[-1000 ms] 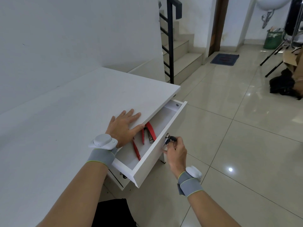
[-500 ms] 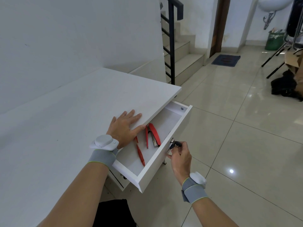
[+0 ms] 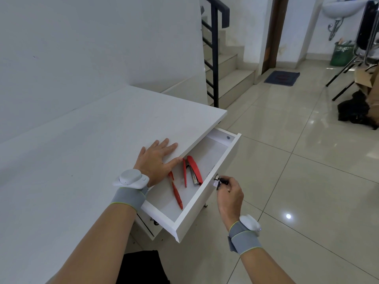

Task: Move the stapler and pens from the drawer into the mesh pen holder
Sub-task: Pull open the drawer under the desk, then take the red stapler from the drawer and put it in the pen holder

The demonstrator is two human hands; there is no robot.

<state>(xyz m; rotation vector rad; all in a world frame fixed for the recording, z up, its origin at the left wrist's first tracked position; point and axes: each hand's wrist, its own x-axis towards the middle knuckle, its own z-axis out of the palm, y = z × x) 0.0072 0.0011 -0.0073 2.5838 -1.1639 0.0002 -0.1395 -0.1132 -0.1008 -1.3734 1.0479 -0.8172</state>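
You had the drawer (image 3: 203, 198) open but nothing moved yet: your right hand (image 3: 229, 194) was pinched on its key (image 3: 221, 179), your left hand (image 3: 159, 158) lay flat, fingers spread, on the desk (image 3: 92, 152), while the red stapler (image 3: 194, 170) and two red pens (image 3: 176, 190) lay inside, no mesh holder in view.

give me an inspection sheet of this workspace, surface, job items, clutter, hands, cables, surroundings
Surface: white desk, top bare apart from the left hand.
Job's things: open drawer holds a red stapler and two red pens; no mesh pen holder in view.
Clutter: nothing seen in the drawer besides these.
Grippers: left hand flat on the desk edge; right hand gripping the key in the drawer front.
Cables: nothing seen.
Surroundings: tiled floor, stairs, doormat, green basket, wall basin.
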